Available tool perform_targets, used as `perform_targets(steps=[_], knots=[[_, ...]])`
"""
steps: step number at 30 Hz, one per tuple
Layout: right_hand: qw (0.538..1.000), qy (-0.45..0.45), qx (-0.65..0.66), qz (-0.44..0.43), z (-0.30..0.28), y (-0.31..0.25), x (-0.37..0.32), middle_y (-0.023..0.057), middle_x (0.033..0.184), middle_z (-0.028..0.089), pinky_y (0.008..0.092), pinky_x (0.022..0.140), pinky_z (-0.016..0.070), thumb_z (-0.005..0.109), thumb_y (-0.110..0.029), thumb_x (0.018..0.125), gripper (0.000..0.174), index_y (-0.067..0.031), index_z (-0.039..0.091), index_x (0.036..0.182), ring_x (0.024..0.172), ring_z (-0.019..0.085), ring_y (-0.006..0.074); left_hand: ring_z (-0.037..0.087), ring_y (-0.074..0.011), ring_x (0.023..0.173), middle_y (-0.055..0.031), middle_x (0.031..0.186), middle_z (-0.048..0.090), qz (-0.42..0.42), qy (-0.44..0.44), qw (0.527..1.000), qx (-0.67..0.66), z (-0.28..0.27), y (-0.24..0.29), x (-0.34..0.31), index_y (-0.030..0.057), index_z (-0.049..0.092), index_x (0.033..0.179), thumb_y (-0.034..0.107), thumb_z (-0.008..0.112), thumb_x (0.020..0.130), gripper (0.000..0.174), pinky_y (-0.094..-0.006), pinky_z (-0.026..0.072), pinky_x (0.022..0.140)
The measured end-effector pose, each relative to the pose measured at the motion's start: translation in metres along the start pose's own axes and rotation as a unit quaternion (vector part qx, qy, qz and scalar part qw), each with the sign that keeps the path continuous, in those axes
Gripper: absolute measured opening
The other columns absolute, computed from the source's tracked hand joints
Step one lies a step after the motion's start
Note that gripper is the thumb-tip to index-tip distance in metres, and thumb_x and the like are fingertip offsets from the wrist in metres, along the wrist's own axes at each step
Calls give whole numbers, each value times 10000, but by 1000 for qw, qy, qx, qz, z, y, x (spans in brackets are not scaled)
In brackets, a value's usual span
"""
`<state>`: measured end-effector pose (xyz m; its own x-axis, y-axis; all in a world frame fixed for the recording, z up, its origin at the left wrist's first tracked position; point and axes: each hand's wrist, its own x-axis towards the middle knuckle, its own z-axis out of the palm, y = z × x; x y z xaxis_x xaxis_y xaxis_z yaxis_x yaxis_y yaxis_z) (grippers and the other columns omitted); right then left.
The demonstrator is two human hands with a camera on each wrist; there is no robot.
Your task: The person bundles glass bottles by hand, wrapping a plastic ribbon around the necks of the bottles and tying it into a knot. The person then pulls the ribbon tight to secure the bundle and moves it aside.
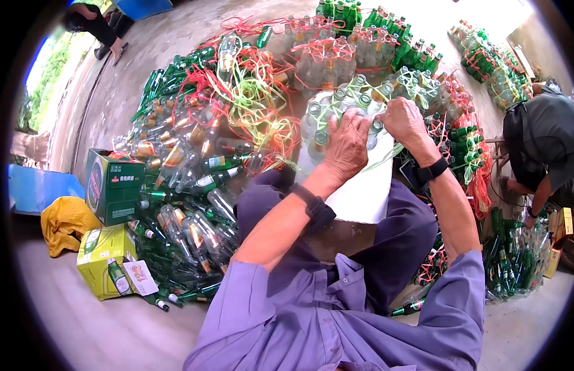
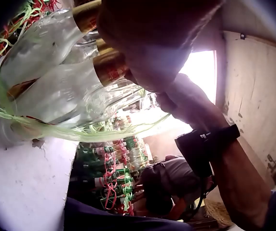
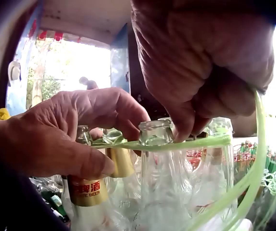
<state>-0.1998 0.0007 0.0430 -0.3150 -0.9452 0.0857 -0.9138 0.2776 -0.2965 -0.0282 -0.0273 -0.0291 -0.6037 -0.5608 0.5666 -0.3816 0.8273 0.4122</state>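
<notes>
A cluster of clear glass bottles (image 1: 339, 99) with gold neck labels stands upright on a white board (image 1: 361, 201) before the person's lap. Pale green plastic strap (image 3: 186, 143) runs around the bottle necks. My left hand (image 1: 347, 142) lies over the near bottles; in the right wrist view its thumb (image 3: 87, 161) is in front of a gold-labelled bottle neck (image 3: 87, 190) and its fingers curve behind. My right hand (image 1: 406, 122), fingers curled, pinches the green strap at the cluster's right side. A loose strap length hangs down from that hand.
Loose bottles (image 1: 175, 167) pile up at the left beside tangled red and green straps (image 1: 250, 93). Tied bottle bundles (image 1: 327, 62) stand beyond. Beer cartons (image 1: 114, 185) sit at far left. Another person (image 1: 540, 142) bends over bottles at the right.
</notes>
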Motion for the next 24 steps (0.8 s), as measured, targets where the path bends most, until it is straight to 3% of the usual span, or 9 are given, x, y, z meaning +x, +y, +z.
perform_targets(steps=[5, 7, 10, 15, 17, 19, 21, 23, 24], knots=[[993, 73, 78, 44, 13, 30, -25, 271, 757, 662, 476, 714, 538, 766, -245, 822, 323, 61, 697, 744, 765, 686, 427, 466, -288, 1305, -114, 1128, 642, 10, -4, 1000, 18, -4, 0, 1, 46, 607, 1189, 49, 593, 714, 475, -533, 313, 1045], [990, 57, 102, 73, 16, 40, -35, 246, 753, 670, 452, 700, 533, 740, -234, 841, 293, 42, 703, 750, 736, 680, 402, 443, -305, 1341, -129, 1167, 636, -9, -43, 999, 2, -5, 1, 2, 39, 603, 1224, 68, 580, 764, 461, -600, 287, 1069], [976, 92, 192, 45, 45, 50, -41, 220, 726, 670, 435, 660, 513, 717, -218, 862, 236, 2, 732, 780, 695, 671, 378, 440, -302, 1348, -128, 1147, 647, -8, -57, 998, 1, -9, 1, 4, 35, 606, 1222, 93, 599, 737, 489, -608, 281, 1069], [931, 77, 337, 115, 76, 55, -33, 99, 515, 534, 334, 552, 431, 713, -262, 864, 290, -4, 743, 736, 509, 504, 129, 440, -315, 1345, -131, 1173, 653, 22, -62, 996, 62, -24, 12, 8, 22, 586, 1250, 131, 608, 727, 535, -609, 260, 1075], [928, 76, 348, 110, 84, 59, -35, 61, 501, 505, 321, 537, 413, 699, -283, 867, 339, 12, 720, 702, 505, 473, 107, 441, -319, 1341, -135, 1176, 656, 37, -68, 995, 70, -29, 15, 17, 18, 577, 1264, 144, 614, 725, 555, -604, 255, 1076], [894, 28, 418, 158, 87, 57, -36, -21, 567, 569, 316, 515, 377, 708, -292, 890, 384, 15, 690, 659, 528, 446, 64, 457, -336, 1317, -145, 1153, 669, 57, -33, 998, -5, -37, 19, 34, 12, 556, 1303, 159, 610, 731, 593, -586, 278, 1048], [886, 35, 432, 164, 95, 56, -35, -58, 571, 518, 311, 502, 351, 707, -273, 898, 381, -7, 657, 630, 519, 390, 44, 540, -340, 1211, -170, 1090, 679, 72, -57, 995, -26, -24, 6, 47, 1, 510, 1363, 258, 640, 809, 624, -537, 337, 998], [874, 42, 466, 128, 115, 63, -28, -73, 600, 529, 305, 517, 366, 680, -218, 915, 336, -26, 637, 643, 545, 417, 42, 615, -346, 1068, -191, 1047, 680, 67, -174, 980, -69, -10, -4, 56, -11, 457, 1418, 402, 641, 887, 697, -492, 383, 951], [923, 75, 372, -54, 150, 87, -18, -45, 621, 550, 305, 536, 388, 641, -161, 926, 307, -46, 599, 643, 564, 445, 51, 646, -352, 973, -209, 1011, 676, 93, -198, 976, -13, -4, -8, 56, -18, 408, 1456, 524, 621, 917, 793, -465, 408, 935]])
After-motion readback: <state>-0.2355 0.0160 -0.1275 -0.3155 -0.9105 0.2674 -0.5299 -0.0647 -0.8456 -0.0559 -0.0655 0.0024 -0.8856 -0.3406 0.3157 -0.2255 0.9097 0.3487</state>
